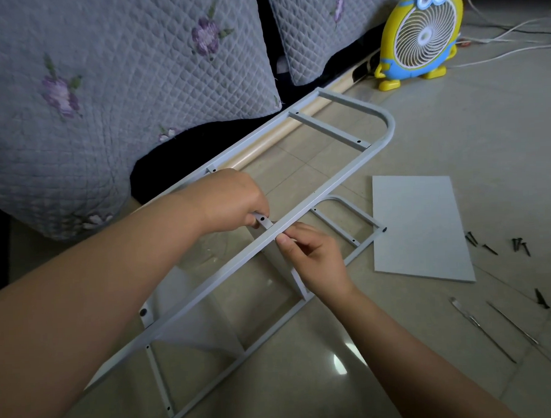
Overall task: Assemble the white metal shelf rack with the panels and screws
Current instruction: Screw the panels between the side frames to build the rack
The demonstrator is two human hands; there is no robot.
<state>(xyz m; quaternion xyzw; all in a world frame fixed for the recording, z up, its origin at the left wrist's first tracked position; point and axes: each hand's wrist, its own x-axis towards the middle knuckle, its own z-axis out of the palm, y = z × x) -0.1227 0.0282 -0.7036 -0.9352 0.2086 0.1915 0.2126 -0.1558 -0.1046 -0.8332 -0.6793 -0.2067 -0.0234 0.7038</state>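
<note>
Glossy beige floor tiles (453, 122) serve as the work surface, beside a sofa draped in a grey quilted cover with purple flowers (73, 91). One white metal ladder-shaped side frame (364, 247) lies flat. A second white side frame (330, 187) is held above it, apparently so that the upright white panel (177, 295) sits between them. The left hand (236, 201) curls its grip round a crossbar, steadying the upper frame. The right hand (314, 257) pinches the long rail, likely lining up a screw hole. A spare flat white panel (420, 231), black screws (519, 245) and two slim metal tools (481, 329) wait within reach on the right.
</note>
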